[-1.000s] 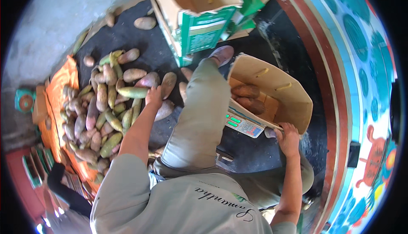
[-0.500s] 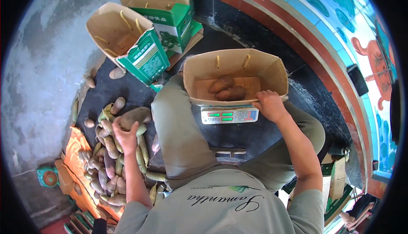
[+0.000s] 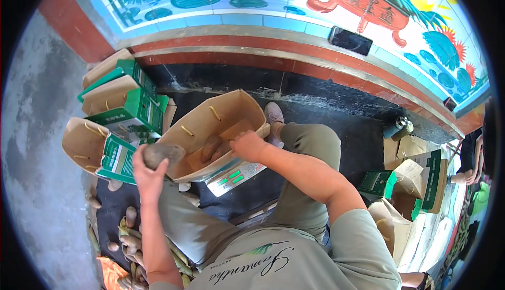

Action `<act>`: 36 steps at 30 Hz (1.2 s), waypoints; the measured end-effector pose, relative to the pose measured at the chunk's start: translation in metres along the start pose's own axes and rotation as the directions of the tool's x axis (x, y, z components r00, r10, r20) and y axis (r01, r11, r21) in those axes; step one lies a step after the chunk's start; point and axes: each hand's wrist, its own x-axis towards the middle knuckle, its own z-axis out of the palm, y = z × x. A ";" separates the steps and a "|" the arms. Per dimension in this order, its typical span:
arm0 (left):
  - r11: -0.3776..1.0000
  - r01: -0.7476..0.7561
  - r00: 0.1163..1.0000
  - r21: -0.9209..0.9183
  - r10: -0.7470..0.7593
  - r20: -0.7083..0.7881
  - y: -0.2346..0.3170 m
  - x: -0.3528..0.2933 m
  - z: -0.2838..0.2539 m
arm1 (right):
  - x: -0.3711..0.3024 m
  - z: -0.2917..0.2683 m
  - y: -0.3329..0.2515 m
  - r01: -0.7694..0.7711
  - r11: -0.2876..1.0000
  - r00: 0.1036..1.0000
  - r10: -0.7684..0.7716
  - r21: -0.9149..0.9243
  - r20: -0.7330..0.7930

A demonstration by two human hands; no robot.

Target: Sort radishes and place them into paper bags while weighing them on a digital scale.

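As left hand [image 3: 147,173] is brought from above tuber pile [image 3: 131,242] to left end of open tan carton [image 3: 239,108], gripped brown tuber [image 3: 164,155] is placed near carton opening. Left fingers are part-spread around tuber. Right hand [image 3: 248,146] is shifted from rim to carton interior; fingers are bent near contained tubers [image 3: 212,147], hold cannot be told. Carton is supported by digital scale [image 3: 235,179]. Green-and-tan cartons [image 3: 139,111] are stood at left.
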 end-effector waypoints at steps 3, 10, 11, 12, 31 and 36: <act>0.983 0.041 0.988 0.180 -0.067 0.140 0.004 -0.003 0.028 | 0.007 -0.002 -0.011 0.035 0.999 0.999 -0.035 0.015 0.006; 0.989 0.002 0.985 0.150 -0.027 0.168 0.003 -0.015 0.028 | 0.004 0.004 -0.014 0.072 0.997 0.997 -0.071 0.031 -0.022; 0.996 -0.052 0.995 0.075 0.046 0.086 0.003 -0.016 0.015 | 0.006 0.008 -0.012 0.093 0.995 0.996 -0.092 0.031 -0.019; 0.994 -0.105 0.994 0.010 0.105 -0.005 0.004 -0.020 0.002 | 0.007 0.013 -0.011 0.089 0.996 0.992 -0.089 -0.011 -0.090; 0.656 0.747 0.646 0.108 -0.680 -0.346 -0.204 -0.263 -0.054 | 0.014 -0.012 -0.018 0.174 0.982 0.982 -0.168 0.073 -0.084; 0.437 0.896 0.445 0.080 -0.880 -0.169 -0.227 -0.313 -0.028 | 0.013 -0.015 -0.024 0.152 0.985 0.987 -0.148 0.083 -0.057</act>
